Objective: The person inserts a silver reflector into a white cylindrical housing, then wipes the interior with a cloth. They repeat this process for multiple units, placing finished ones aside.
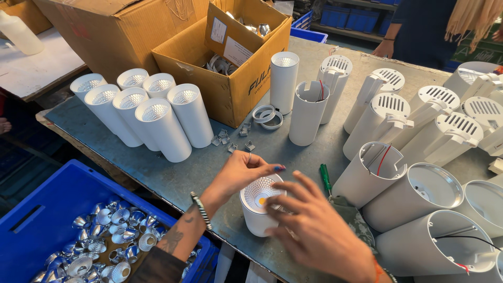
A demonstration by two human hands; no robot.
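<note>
White cylindrical lamp housing (258, 207) stands upright on the grey metal table (173, 173), near its front edge, faceted reflector facing up with a yellow dot at centre. Left hand (238, 173) cups the housing's far rim, fingers curled onto it, beaded bracelet at the wrist. Right hand (314, 230) comes over the near side, fingertips pressed on the rim and reflector edge, so both hands grip the same housing. Green screwdriver (326, 178) lies just right of it. Finished housings (152, 112) cluster at back left beside an open cardboard box (230, 89). Blue crate (63, 209) of loose silver reflectors (105, 246) sits below left.
</note>
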